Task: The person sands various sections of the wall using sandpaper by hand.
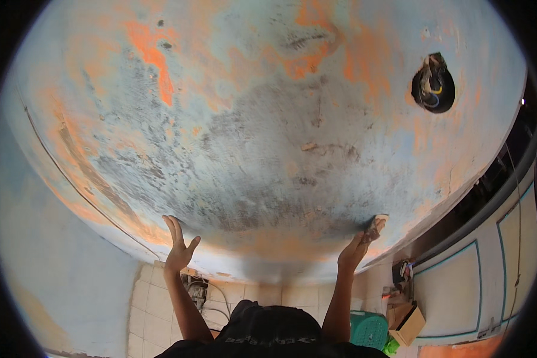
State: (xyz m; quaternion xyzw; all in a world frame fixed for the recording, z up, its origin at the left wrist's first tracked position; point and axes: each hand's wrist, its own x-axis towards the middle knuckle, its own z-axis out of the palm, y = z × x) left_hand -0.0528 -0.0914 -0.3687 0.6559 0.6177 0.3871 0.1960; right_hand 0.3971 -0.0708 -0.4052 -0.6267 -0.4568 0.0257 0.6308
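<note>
A large wall [268,161] fills most of the view, patchy with pale blue, orange and dark grey scuffs. At its lower left, my left hand [179,250] is open and empty, fingers stretched up, fingertips at the surface, thumb apart. My right hand [351,253] is closed around a folded piece of sandpaper [375,228], brownish and worn-looking. The sandpaper is held up against the lower right part of the wall. My fingers hide part of it.
A dark hole with wires [434,85] opens in the wall at upper right. A thin cable [59,167] runs down the left corner. Below right stand a green plastic stool [367,329], a cardboard box [407,323] and a white door [450,289]. Pale tiles [152,304] cover the floor.
</note>
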